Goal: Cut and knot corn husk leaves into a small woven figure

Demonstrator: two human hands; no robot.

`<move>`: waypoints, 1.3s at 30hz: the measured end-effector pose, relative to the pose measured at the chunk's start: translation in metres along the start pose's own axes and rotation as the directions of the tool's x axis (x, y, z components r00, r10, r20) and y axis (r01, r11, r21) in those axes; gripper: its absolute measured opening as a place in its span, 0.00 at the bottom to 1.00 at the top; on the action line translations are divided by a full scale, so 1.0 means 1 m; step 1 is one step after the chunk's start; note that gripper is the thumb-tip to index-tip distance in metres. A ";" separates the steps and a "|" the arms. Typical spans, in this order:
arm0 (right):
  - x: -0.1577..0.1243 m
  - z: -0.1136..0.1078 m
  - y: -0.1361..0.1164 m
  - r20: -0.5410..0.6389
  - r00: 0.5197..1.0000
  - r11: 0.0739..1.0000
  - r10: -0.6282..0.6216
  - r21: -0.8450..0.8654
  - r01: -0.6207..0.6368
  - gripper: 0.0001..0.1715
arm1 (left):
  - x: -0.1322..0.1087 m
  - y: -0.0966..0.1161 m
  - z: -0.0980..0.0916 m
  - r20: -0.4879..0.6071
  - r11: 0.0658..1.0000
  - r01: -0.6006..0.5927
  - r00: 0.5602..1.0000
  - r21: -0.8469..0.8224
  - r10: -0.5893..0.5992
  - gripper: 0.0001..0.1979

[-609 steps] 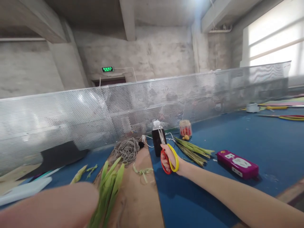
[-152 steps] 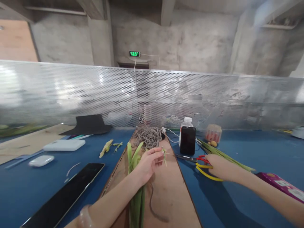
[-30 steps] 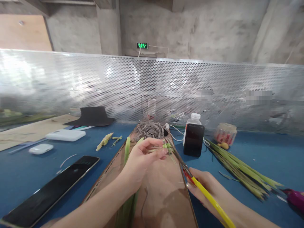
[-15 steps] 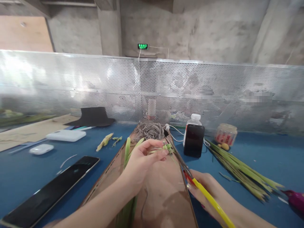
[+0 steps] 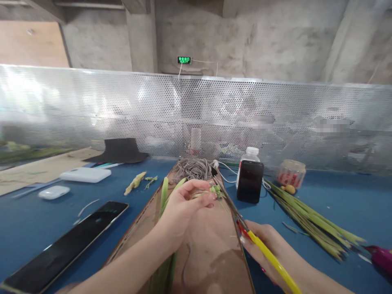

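My left hand (image 5: 180,216) is over the middle of the brown board (image 5: 211,253), thumb and fingers pinching a small knotted piece of green leaf strips (image 5: 217,189). Thin loose ends stick out of it. My right hand (image 5: 269,245) grips a tool (image 5: 266,253) with a yellow handle, a red part and long narrow metal jaws; scissors or pliers, I cannot tell which. Its metal end points up and left, close by the green piece; whether they touch is unclear. Long green leaves (image 5: 165,196) lie on the board, partly hidden under my left forearm.
Grey cord (image 5: 192,168) is heaped at the board's far end. To the right stand a phone (image 5: 250,181), a bottle (image 5: 252,152) and a jar (image 5: 290,173), near a bundle of green stalks (image 5: 309,216). A large phone (image 5: 67,245) lies left. Behind runs a perforated metal screen (image 5: 122,110).
Almost nothing differs. The tool in my right hand has shifted very slightly, while my left hand keeps its pinch on the green piece in the same spot.
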State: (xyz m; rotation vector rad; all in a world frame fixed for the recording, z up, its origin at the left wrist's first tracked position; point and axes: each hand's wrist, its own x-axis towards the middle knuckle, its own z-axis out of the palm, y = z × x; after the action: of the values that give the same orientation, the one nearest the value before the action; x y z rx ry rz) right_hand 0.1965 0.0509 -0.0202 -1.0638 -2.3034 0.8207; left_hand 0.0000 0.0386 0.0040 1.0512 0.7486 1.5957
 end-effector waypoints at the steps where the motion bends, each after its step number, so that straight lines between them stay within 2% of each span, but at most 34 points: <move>1: 0.000 0.000 -0.002 0.001 1.000 1.000 0.014 0.009 -0.014 0.28 | 0.000 0.000 0.000 0.000 1.000 0.002 1.000 -0.002 -0.002 0.08; 9: 0.000 -0.001 -0.009 -0.035 0.994 0.994 0.105 0.037 -0.103 0.23 | 0.000 0.000 -0.001 0.018 1.000 0.007 1.000 0.019 -0.007 0.07; 12: 0.002 -0.001 -0.003 -0.035 0.989 0.988 0.142 0.072 -0.139 0.21 | -0.001 0.001 -0.001 0.022 1.000 0.000 1.000 0.027 0.000 0.08; 18: 0.006 0.003 0.012 -0.127 0.976 0.964 0.177 0.220 -0.147 0.19 | -0.002 -0.003 0.002 0.055 0.990 0.026 0.998 0.141 -0.034 0.06; 25: -0.002 0.001 0.002 0.008 0.986 0.960 0.164 0.230 -0.161 0.20 | -0.006 -0.005 0.005 0.032 0.988 0.011 0.999 0.154 -0.016 0.06; 31: -0.005 0.003 0.006 0.056 0.982 0.955 0.183 0.226 -0.191 0.20 | -0.007 -0.004 0.004 0.035 0.995 -0.013 0.999 0.101 0.009 0.07; 39: -0.004 -0.004 -0.003 0.079 0.994 0.984 0.071 0.158 -0.083 0.23 | -0.008 -0.002 0.004 0.013 0.997 -0.010 1.000 0.077 0.009 0.08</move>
State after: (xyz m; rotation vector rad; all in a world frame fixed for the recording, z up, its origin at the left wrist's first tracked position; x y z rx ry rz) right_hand 0.1997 0.0472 -0.0160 -1.0725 -2.2228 1.0730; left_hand 0.0055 0.0314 0.0018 1.1211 0.8027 1.5775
